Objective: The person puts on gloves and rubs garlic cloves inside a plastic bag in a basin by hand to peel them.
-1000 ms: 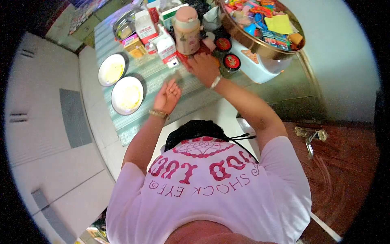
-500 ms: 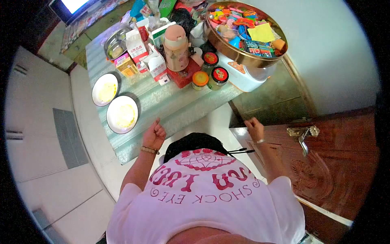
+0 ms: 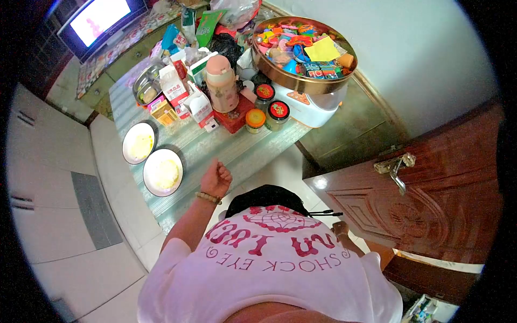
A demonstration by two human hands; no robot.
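My left hand [image 3: 217, 178], with a beaded bracelet at the wrist, hovers by the near edge of the table. Its fingers are curled in and nothing shows in them. To its left, two plates sit on the striped tabletop: the nearer plate [image 3: 148, 182] and the farther plate [image 3: 126, 145], both with pale yellow food. My right hand [image 3: 340, 228] hangs low beside my body on the door side. It is dark and partly behind the shirt, so its fingers cannot be made out.
On the table [image 3: 226, 156] are a pink bottle [image 3: 222, 89], opened cartons [image 3: 199, 107], lidded jars [image 3: 278, 117], a steel bowl [image 3: 145, 86] and a round tray [image 3: 301, 86] of colourful packets on a white appliance [image 3: 309, 107]. A wooden door [image 3: 431, 199] stands right; a lit screen [image 3: 99, 21] is at back left.
My left hand has shifted slightly right and its fingers are curled more. My right hand has dropped from near the door to beside my body. The camera view has turned a little.
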